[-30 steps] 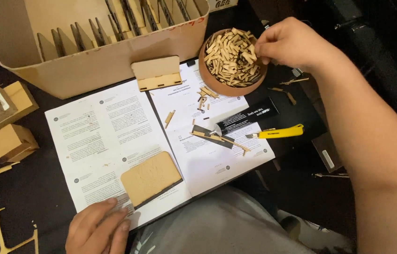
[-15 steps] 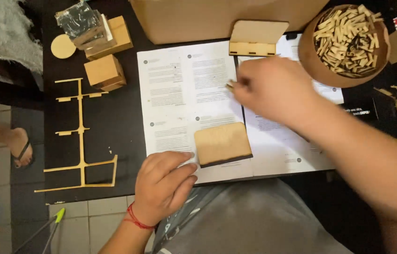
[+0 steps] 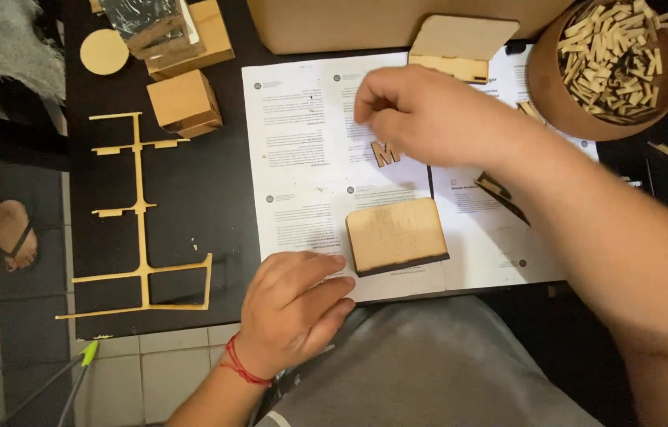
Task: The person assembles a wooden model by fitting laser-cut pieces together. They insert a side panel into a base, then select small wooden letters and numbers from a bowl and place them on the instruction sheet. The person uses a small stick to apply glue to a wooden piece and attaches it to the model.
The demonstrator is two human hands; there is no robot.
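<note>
The left hand (image 3: 290, 312) lay flat, fingers extended and holding nothing, at the near edge of the white printed paper sheets (image 3: 310, 158), its fingertips just beside the flat rounded pale wooden plaque (image 3: 394, 235). The right hand (image 3: 429, 115) hovered beyond that plaque with fingers loosely curled; whether they gripped anything could not be told. A small cut-out wooden letter (image 3: 384, 153) lay on the paper directly beneath those fingers. To their right stood a round brown bowl of small wooden pieces (image 3: 607, 67); left of the left fingers lay a thin wooden offcut frame (image 3: 143, 213).
</note>
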